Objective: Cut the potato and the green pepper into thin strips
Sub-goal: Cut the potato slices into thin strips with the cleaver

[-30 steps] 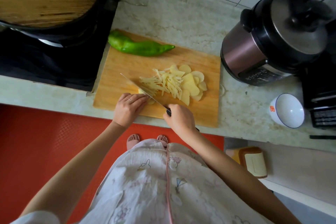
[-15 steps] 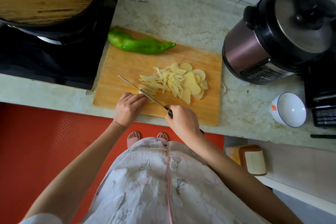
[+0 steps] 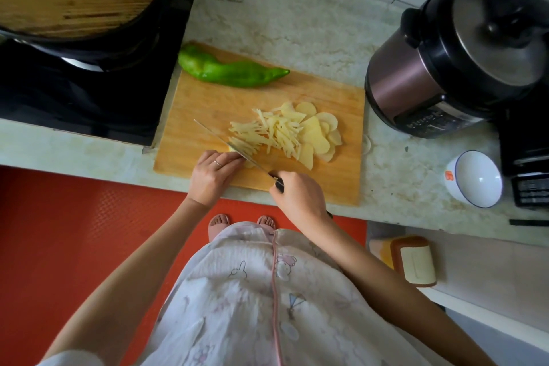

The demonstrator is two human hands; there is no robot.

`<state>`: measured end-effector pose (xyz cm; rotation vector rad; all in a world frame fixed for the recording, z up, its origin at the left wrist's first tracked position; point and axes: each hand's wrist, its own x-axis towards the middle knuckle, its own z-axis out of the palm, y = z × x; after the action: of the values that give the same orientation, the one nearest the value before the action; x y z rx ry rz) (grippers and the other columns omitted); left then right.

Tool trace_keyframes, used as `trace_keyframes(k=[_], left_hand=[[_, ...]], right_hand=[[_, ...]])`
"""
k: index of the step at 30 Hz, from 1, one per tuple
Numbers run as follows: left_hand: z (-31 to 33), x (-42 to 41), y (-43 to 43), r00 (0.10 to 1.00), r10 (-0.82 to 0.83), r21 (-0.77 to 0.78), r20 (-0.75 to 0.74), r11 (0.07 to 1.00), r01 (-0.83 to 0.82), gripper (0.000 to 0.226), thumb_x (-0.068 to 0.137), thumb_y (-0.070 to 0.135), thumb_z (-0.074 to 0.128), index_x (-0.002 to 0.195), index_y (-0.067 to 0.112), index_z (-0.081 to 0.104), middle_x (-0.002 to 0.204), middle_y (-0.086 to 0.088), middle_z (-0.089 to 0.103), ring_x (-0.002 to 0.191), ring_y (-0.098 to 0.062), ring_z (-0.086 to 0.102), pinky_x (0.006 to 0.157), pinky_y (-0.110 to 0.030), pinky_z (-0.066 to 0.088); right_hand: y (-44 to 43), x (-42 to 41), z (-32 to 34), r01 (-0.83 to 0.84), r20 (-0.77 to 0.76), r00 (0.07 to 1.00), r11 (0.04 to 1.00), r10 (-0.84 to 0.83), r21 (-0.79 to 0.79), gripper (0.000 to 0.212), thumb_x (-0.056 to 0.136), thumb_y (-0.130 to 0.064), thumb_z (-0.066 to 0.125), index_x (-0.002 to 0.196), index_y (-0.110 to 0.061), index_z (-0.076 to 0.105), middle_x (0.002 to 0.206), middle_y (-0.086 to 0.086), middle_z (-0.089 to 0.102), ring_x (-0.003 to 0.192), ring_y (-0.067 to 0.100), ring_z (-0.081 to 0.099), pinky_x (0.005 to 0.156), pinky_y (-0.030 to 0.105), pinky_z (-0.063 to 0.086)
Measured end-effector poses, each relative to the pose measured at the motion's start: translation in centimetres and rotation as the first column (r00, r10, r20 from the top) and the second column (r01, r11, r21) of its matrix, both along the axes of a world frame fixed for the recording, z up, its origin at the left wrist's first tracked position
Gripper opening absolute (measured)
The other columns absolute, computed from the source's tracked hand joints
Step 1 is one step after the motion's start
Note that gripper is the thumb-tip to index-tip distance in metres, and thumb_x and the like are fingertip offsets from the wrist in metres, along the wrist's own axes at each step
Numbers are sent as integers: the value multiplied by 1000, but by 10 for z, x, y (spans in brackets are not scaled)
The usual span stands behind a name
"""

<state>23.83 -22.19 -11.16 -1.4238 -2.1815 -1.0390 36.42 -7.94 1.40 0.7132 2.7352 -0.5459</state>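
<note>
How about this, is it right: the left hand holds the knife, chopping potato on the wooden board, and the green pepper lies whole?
No: the head view shows the right hand holds the knife, chopping potato on the wooden board, and the green pepper lies whole.

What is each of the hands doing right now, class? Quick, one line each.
Left hand: fingers curled, holding down the potato piece beside the blade.
Right hand: closed around the knife handle.
</note>
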Motion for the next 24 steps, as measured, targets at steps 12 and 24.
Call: trace_keyframes(k=[12,24], left_hand=[[5,2,0,997,30,0,72,1000,-30,25,98,13,51,95,4,75,98,-8,72,84,-16,56,76,-30,44],[4,2,0,996,15,5,85,1000,-15,23,97,10,51,87,3,71,93,-9,71,69,-26,64,76,-34,44]], right_hand=[[-5,-17,-5,75,105,992,995,-67,-67,30,91,-16,50,62,-16,42,53,-5,41,44,10,38,41,24,26],[-9,1,5,29,39,999,999,-29,23,23,94,-23,50,106,-17,68,63,-5,60,45,9,46,38,20,23]])
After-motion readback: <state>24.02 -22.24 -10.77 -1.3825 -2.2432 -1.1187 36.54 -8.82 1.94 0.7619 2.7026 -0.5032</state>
